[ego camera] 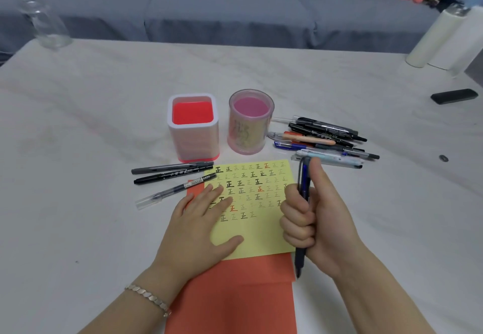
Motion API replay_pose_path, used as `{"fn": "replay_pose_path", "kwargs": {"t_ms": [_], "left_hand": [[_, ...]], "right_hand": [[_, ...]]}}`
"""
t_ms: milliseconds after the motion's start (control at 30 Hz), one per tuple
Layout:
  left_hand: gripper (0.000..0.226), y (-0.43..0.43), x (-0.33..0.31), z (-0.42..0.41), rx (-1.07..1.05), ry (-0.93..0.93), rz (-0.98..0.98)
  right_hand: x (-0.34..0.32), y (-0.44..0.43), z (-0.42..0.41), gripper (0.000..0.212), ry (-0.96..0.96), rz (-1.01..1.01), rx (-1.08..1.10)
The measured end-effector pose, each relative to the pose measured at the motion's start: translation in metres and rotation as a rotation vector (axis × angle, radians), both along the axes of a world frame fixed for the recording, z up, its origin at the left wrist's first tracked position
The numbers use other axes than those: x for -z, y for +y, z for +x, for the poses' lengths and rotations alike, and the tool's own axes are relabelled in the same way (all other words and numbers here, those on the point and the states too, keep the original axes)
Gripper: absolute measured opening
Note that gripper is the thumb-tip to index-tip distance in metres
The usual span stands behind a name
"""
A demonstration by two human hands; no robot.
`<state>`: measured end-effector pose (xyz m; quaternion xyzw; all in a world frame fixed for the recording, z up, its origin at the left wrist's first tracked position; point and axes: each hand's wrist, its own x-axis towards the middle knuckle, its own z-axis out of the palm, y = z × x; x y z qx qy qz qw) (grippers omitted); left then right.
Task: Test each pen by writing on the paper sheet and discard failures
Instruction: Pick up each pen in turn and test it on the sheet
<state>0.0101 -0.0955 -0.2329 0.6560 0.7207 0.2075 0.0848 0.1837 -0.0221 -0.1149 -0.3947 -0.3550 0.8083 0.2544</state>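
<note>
1. Your left wrist, bracelet (149, 298) on it, comes in at the bottom edge over the white table (78, 124).
2. Clear glass bottle (44, 24) stands at the far left corner, blurred.
3. Three pens lie side by side left of the paper: grey marker (172, 168), black marker (167, 177), clear-capped gel pen (170, 192). The gel pen's far end overlaps the sheet's top left corner.
4. Your left hand (198, 226) lies flat, fingers straight and spread, pressing the left side of the yellow paper sheet (261, 232). It grips nothing.
5. Behind the paper stand a square red holder (193, 135) and, just beside it, a round pink holder (249, 130).
6. The yellow sheet lies on an orange sheet (235, 302) and carries rows of test marks in black, grey and red.
7. Your right hand (316, 226) is a fist round a blue pen (304, 177), thumb up along the barrel. The pen is near upright, tip down at the orange sheet's right edge; can't tell if the tip touches.
8. Pile of pens (324, 140) lies right of the pink holder.
9. Flat black object (454, 96) and white cylinders (439, 36) sit far right.
</note>
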Motion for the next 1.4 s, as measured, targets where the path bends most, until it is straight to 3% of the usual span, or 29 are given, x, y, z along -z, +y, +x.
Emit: {"fn": "replay_pose_path", "kwargs": {"t_ms": [367, 667, 833, 967, 1100, 1200, 1300, 1400], "left_hand": [[0.068, 0.001, 0.000, 0.000, -0.002, 0.013, 0.013], [0.068, 0.001, 0.001, 0.000, 0.004, 0.049, 0.008], [0.062, -0.003, -0.003, -0.002, 0.028, -0.003, 0.031], [0.050, -0.002, -0.019, 0.000, 0.056, 0.085, 0.208], [0.050, 0.012, -0.043, 0.007, 0.240, 0.246, 0.395], [0.035, 0.019, -0.051, 0.006, 0.315, 0.383, 0.436], [0.028, 0.021, -0.055, -0.008, 0.189, 0.421, 0.343], [0.026, 0.012, -0.062, -0.029, -0.137, 0.174, 0.151]], "right_hand": [[-0.004, 0.000, 0.001, 0.051, -0.021, -0.083, 0.000], [-0.004, 0.009, 0.004, 0.044, -0.080, 0.032, -0.005], [0.018, 0.015, 0.011, 0.018, -0.594, 0.483, -0.257], [0.023, 0.016, 0.012, 0.026, -0.808, 0.908, -0.428], [0.018, 0.016, 0.009, 0.021, -0.739, 1.106, -0.409], [0.014, 0.015, 0.008, 0.013, -0.645, 1.225, -0.361], [0.013, 0.023, 0.013, 0.017, -0.692, 1.513, -0.248], [0.019, 0.043, 0.027, 0.016, -0.777, 1.536, -0.100]]}}
